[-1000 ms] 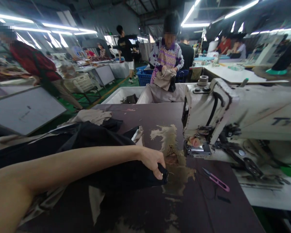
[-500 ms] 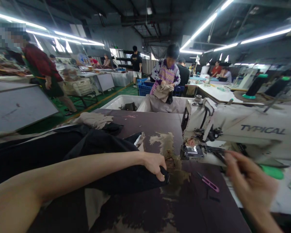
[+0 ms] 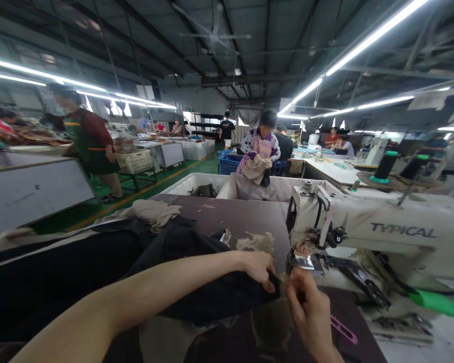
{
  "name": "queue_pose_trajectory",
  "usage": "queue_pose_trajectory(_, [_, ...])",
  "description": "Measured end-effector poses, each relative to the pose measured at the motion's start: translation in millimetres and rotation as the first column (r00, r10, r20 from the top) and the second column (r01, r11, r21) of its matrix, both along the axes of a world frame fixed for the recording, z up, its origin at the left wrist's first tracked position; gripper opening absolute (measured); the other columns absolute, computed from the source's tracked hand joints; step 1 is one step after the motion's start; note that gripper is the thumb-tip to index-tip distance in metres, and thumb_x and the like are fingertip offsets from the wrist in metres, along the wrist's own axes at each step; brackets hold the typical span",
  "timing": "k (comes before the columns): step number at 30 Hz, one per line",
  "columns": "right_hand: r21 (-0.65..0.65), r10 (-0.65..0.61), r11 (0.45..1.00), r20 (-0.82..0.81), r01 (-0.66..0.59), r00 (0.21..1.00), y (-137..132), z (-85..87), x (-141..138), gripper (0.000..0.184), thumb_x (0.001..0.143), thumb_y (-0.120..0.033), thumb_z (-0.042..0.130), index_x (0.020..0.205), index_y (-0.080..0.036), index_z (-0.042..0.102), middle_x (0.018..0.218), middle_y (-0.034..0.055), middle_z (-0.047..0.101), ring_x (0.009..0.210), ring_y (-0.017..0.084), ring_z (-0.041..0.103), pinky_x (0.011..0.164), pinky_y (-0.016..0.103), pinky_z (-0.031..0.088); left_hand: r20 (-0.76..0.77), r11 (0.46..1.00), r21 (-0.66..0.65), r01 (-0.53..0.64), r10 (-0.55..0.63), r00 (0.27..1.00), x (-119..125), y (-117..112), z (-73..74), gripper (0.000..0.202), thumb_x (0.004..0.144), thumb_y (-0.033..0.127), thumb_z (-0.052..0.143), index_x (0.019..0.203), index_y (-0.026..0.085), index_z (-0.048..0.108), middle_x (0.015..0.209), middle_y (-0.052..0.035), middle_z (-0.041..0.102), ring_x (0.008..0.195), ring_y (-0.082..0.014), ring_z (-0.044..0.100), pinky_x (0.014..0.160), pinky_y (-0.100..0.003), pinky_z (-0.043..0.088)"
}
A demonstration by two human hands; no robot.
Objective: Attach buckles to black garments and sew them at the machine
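**Hands:** two of the person's own, both over the dark worktable [image 3: 234,214].
**Left hand [image 3: 259,269]:** fingers curl closed around a gathered edge of the black cloth [image 3: 212,297], holding it firmly.
**Right hand [image 3: 306,312]:** fingertips pinch narrowly together just beside the presser foot [image 3: 300,262]; whether they hold a thread is too small to tell.
**Black cloth:** one large piece, lying on the worktable and spreading toward the left side of the view.
**Cloth's direction:** its long axis runs roughly level from left to right, and the gathered end points right toward the presser foot, near it but not visibly under it.
**Sewing machines:** one close by, a cream industrial sewing machine [image 3: 363,232] marked TYPICAL, on the right of the worktable.
**Thread cones:** two dark ones, [image 3: 385,166] and [image 3: 412,167], standing upright behind the machine.
**Thread snips:** one pink-handled pair [image 3: 342,328], on the worktable just beyond the right hand.
**Beige cloth:** one crumpled piece [image 3: 153,212], on the far left of the worktable, touching the black cloth.
**Bins:** one white bin [image 3: 189,184] beyond the worktable, with dark scraps inside; one blue crate [image 3: 227,164] farther back.
**Co-workers:** one in a patterned apron [image 3: 259,146] stands beyond the bin, both hands on beige cloth; another in a green apron [image 3: 91,141] stands well to the left.
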State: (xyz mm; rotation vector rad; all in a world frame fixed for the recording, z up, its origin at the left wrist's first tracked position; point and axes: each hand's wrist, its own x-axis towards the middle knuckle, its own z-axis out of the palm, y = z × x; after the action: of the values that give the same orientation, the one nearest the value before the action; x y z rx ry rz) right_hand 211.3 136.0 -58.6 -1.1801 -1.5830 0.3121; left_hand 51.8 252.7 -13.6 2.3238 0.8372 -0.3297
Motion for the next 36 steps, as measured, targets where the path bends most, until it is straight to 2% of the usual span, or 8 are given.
queue_pose_trajectory(3, [0.028,0.003,1.000,0.107,-0.006,0.994,-9,-23.1,8,0.038,0.090,-0.023,0.054,0.127,-0.018,0.044,0.091,0.0052,0.066,0.079,0.017,0.064,0.074,0.027,0.052,0.012,0.996,-0.058,0.064,-0.063,0.998,-6,-13,-6.2,0.027,0.071,0.041,0.073,0.089,0.021,0.076,0.074,0.0021,0.069,0.074,-0.0167,0.062,0.063,-0.022,0.044])
queue_pose_trajectory(7, [-0.079,0.294,0.952,0.518,-0.297,0.803,-18,-34.9,21,0.052,0.087,-0.009,0.047,0.138,-0.019,0.044,0.130,0.0116,0.058,0.129,0.025,0.048,0.112,0.045,0.036,-0.009,0.966,-0.181,0.184,-0.188,0.982,-28,-56,-21.5,0.020,0.065,0.033,0.080,0.082,0.023,0.076,0.067,0.0046,0.068,0.066,-0.0141,0.060,0.060,-0.020,0.043])
queue_pose_trajectory(10, [-0.177,0.395,0.915,0.574,-0.362,0.718,-24,-21.8,35,0.019,0.090,-0.015,0.054,0.102,-0.022,0.066,0.095,0.0033,0.069,0.097,0.019,0.065,0.102,0.038,0.045,0.074,0.980,-0.109,0.169,-0.161,0.984,-43,-60,-3.8,0.016,0.066,0.033,0.078,0.072,0.019,0.075,0.056,0.0043,0.062,0.055,-0.0114,0.055,0.053,-0.019,0.039])
queue_pose_trajectory(13, [-0.015,0.110,0.993,0.468,-0.117,0.877,-17,6.8,45,0.025,0.093,-0.032,0.058,0.073,-0.019,0.064,0.064,-0.0009,0.061,0.057,0.012,0.059,0.057,0.022,0.045,0.179,1.000,0.017,0.019,-0.021,0.984,-43,-28,42.1,0.022,0.077,0.036,0.068,0.080,0.015,0.074,0.061,0.0027,0.061,0.059,-0.0108,0.052,0.054,-0.019,0.035])
queue_pose_trajectory(18, [0.137,-0.263,0.963,0.265,0.234,0.928,19,44.2,37,0.029,0.094,-0.038,0.059,0.075,-0.017,0.066,0.057,-0.0024,0.061,0.039,0.006,0.048,0.046,0.020,0.032,0.327,0.974,0.155,-0.163,0.105,0.939,-21,25,100.4,0.029,0.079,0.039,0.064,0.082,0.012,0.073,0.067,0.0019,0.060,0.065,-0.0114,0.052,0.058,-0.019,0.034])
queue_pose_trajectory(27, [-0.095,-0.022,0.994,0.358,0.060,0.934,8,3.1,34,0.037,0.095,-0.039,0.052,0.065,-0.018,0.058,0.050,-0.0016,0.054,0.043,0.012,0.052,0.046,0.022,0.032,0.443,0.898,0.115,-0.426,0.337,0.831,-63,54,59.0,0.022,0.069,0.035,0.070,0.066,0.013,0.070,0.057,-0.0003,0.060,0.059,-0.0135,0.055,0.054,-0.021,0.037])
queue_pose_trajectory(31, [-0.307,0.287,0.935,0.351,-0.180,0.891,-7,-25.6,26,0.018,0.092,-0.034,0.057,0.105,-0.024,0.066,0.091,0.0031,0.072,0.079,0.019,0.069,0.066,0.025,0.050,0.527,0.867,-0.049,-0.497,0.445,0.724,-117,32,86.5,0.040,0.079,0.047,0.063,0.096,0.011,0.070,0.073,-0.0038,0.067,0.058,-0.0151,0.060,0.053,-0.024,0.044])
queue_pose_trajectory(36, [-0.354,0.361,0.898,0.251,-0.262,0.898,1,-55.7,6,0.093,0.078,-0.022,0.070,0.155,-0.023,0.018,0.146,0.0144,0.045,0.132,0.030,0.046,0.106,0.045,0.041,0.851,0.839,-0.181,-0.513,0.395,0.347,-175,-18,147.8,0.027,0.085,0.034,0.063,0.086,0.007,0.064,0.065,-0.0033,0.064,0.050,-0.0107,0.055,0.049,-0.022,0.042])
